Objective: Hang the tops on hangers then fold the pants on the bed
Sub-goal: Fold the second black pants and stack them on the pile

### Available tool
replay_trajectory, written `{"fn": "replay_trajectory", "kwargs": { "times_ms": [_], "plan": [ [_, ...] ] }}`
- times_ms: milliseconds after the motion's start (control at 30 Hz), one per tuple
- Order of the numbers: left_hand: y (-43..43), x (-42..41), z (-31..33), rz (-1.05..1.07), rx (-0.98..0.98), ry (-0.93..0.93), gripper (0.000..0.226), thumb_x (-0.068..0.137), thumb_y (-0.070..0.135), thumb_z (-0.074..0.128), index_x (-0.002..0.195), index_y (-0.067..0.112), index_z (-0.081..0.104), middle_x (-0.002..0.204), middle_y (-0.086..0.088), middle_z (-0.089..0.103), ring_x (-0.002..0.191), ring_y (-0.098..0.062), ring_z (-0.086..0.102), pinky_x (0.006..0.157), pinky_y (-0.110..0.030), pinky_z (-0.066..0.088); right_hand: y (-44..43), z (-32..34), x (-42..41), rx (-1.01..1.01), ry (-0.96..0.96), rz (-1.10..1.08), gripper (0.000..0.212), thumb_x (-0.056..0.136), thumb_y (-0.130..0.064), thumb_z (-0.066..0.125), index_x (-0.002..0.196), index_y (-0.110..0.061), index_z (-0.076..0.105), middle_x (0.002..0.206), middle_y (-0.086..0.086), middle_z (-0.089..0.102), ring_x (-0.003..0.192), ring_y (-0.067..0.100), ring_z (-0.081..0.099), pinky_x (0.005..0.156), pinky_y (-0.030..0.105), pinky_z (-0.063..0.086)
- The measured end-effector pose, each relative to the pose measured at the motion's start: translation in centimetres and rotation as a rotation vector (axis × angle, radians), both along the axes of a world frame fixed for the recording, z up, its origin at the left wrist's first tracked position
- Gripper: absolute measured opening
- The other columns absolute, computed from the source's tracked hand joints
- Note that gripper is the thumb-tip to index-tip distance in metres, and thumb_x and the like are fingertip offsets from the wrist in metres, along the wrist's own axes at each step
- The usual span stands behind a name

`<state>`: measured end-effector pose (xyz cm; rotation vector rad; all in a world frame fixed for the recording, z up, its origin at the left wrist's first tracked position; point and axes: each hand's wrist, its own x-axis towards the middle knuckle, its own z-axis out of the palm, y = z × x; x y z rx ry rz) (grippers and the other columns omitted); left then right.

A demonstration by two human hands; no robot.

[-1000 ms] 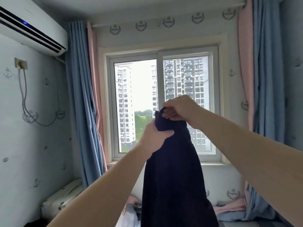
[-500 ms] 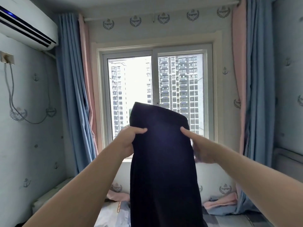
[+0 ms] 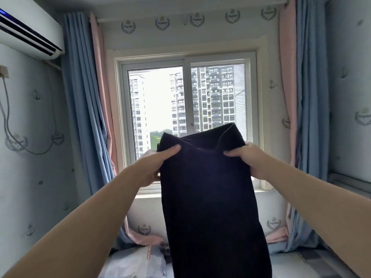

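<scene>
Pants hang dark in the air over the bed. The hands, bunched together at the top a second ago, are now apart: left hand and right hand each pinch a waistband edge, spreading it flat, probably ready for folding. Beyond is the window.

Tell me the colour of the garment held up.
Very dark navy, almost black, plain; the garment shows best in the head view.

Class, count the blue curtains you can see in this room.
2: the left blue curtain hangs left of the window, the right blue curtain right of it.
</scene>
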<state>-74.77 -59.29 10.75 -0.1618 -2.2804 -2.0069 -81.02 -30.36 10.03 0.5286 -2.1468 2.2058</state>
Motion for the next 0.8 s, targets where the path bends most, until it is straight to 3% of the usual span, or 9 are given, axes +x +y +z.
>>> {"fn": "replay_trajectory", "kwargs": {
  "times_ms": [100, 267, 433, 633, 800],
  "plan": [
    [-1.3, 0.6, 0.3, -0.078, -0.183, -0.112, 0.066, 0.073, 0.065, 0.08, 0.123, 0.024, 0.065, 0.113, 0.005, 0.076, 0.103, -0.018, 0.074, 0.09, -0.044, 0.057, -0.4, 0.5, 1.5, -0.02, 0.035, -0.042, 0.026, 0.082, -0.007, 0.077, 0.107, -0.006, 0.073, 0.101, 0.015, 0.077, 0.088, 0.033, 0.076, 0.07, 0.044, 0.063],
    [-0.7, 2.4, -1.0, -0.111, -0.111, -0.07, 0.033, 0.09, 0.007, 0.073, 0.122, 0.012, 0.067, 0.116, -0.004, 0.076, 0.108, -0.022, 0.072, 0.102, -0.046, 0.054, -0.4, 0.0, 5.6, -0.002, 0.047, -0.125, 0.028, 0.08, -0.01, 0.08, 0.107, -0.007, 0.073, 0.099, 0.012, 0.078, 0.088, 0.031, 0.076, 0.072, 0.044, 0.063],
    [0.8, 6.6, -0.8, -0.102, 0.017, 0.076, 0.039, 0.086, -0.012, 0.066, 0.121, 0.005, 0.065, 0.114, -0.01, 0.076, 0.108, -0.029, 0.071, 0.1, -0.044, 0.055, 0.8, 1.2, 11.4, 0.103, 0.1, -0.202, 0.026, 0.081, -0.015, 0.081, 0.106, -0.011, 0.074, 0.098, 0.005, 0.079, 0.087, 0.023, 0.077, 0.076, 0.038, 0.06],
    [2.5, 14.6, 0.7, 0.02, 0.145, 0.234, 0.05, 0.082, -0.016, 0.068, 0.125, 0.006, 0.058, 0.116, -0.015, 0.072, 0.108, -0.034, 0.069, 0.101, -0.048, 0.054, 2.5, 3.0, 20.8, 0.166, 0.172, -0.279, 0.036, 0.08, -0.023, 0.084, 0.112, -0.011, 0.072, 0.103, 0.003, 0.078, 0.101, 0.027, 0.073, 0.094, 0.044, 0.056],
    [2.8, 23.1, 0.7, 0.066, 0.115, 0.311, 0.043, 0.082, -0.008, 0.073, 0.117, 0.013, 0.062, 0.111, -0.01, 0.073, 0.104, -0.031, 0.07, 0.099, -0.049, 0.054, 3.4, 2.5, 29.0, 0.183, 0.195, -0.314, 0.049, 0.077, -0.029, 0.087, 0.118, -0.01, 0.069, 0.109, 0.004, 0.076, 0.103, 0.027, 0.071, 0.098, 0.045, 0.055]
  ]
}}
